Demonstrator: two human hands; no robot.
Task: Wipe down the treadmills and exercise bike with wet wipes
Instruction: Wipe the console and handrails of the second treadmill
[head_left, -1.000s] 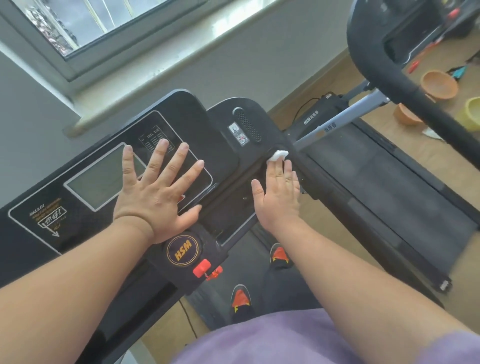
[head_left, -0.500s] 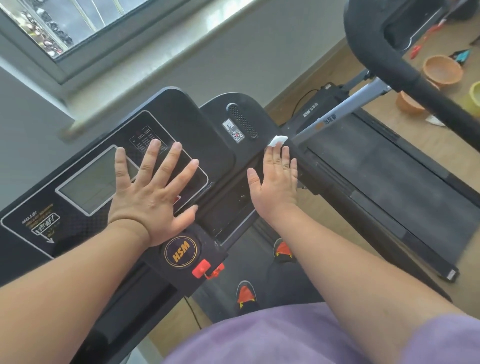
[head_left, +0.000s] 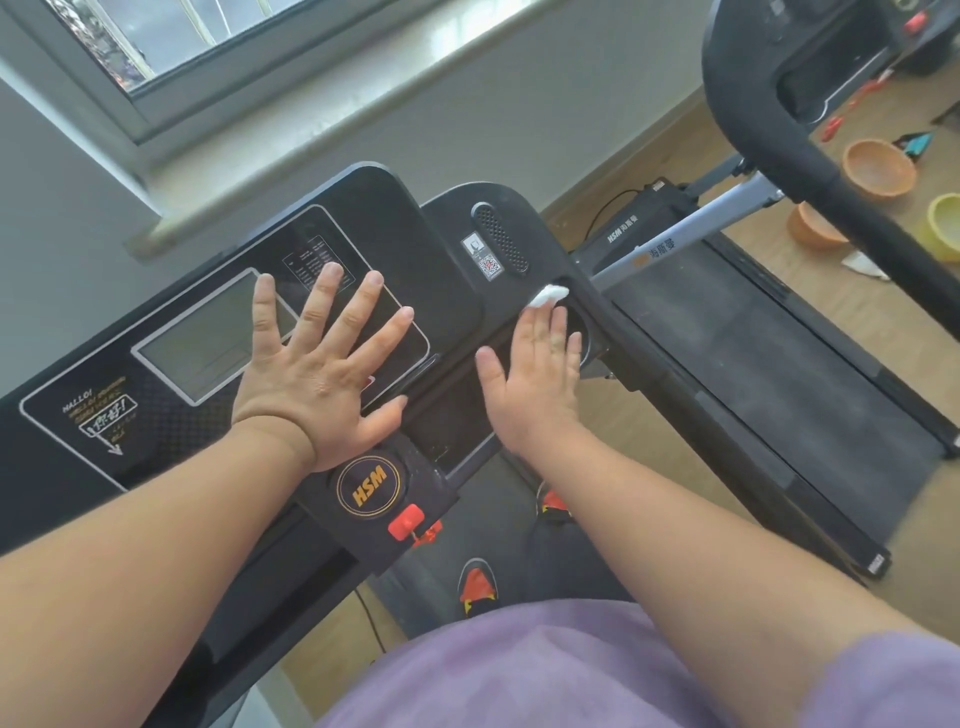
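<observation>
Pressing wet wipe (head_left: 546, 296), apparently into console (head_left: 441, 244) recess.

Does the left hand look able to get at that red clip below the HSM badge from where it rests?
Probably yes. The left hand lies flat on the console, its heel just above the HSM badge, and the red clip sits right below that, with nothing covering it.
</observation>
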